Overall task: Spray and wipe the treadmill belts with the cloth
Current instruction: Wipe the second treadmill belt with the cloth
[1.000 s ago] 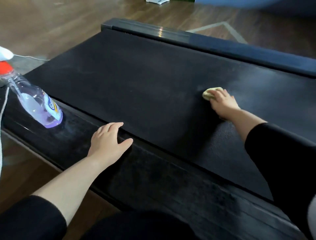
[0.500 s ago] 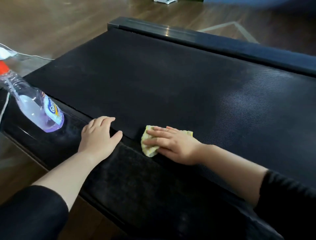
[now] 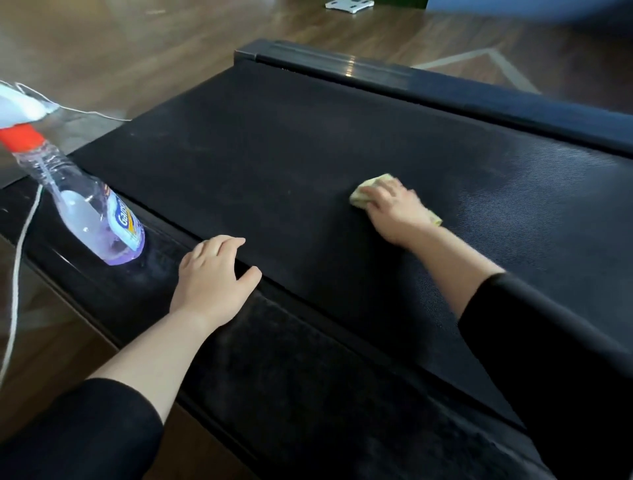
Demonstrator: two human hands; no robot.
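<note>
The right hand [image 3: 397, 212] lies palm down on a yellow cloth [image 3: 367, 192], out towards the middle of the black treadmill belt [image 3: 291, 147]. Its fingers are laid forward over the cloth, only slightly bent, pressing it onto the belt rather than bunching it up. The hand is a little blurred, so I cannot tell where the thumb sits. One corner of the cloth shows ahead of the fingertips and another pokes out by the wrist.

The left hand [image 3: 212, 277] holds nothing. It rests flat on the near side rail [image 3: 308, 377], fingers relaxed and together, thumb spread out to the side. The fingertips reach the seam where the rail meets the belt. Both forearms are bare below pushed-up black sleeves [image 3: 85, 431].

Just left of that hand, on the same rail, stands a clear spray bottle [image 3: 92, 216] with a red collar, a white trigger head and purple liquid low inside. It looks tilted in this wide view. A thin white cord [image 3: 15, 274] hangs down past the rail beside it.

The belt between the two hands is bare. The far side rail [image 3: 445, 89] runs along behind the belt. Beyond it is brown wooden floor [image 3: 154, 51], with a small white object [image 3: 349, 4] at the top edge.
</note>
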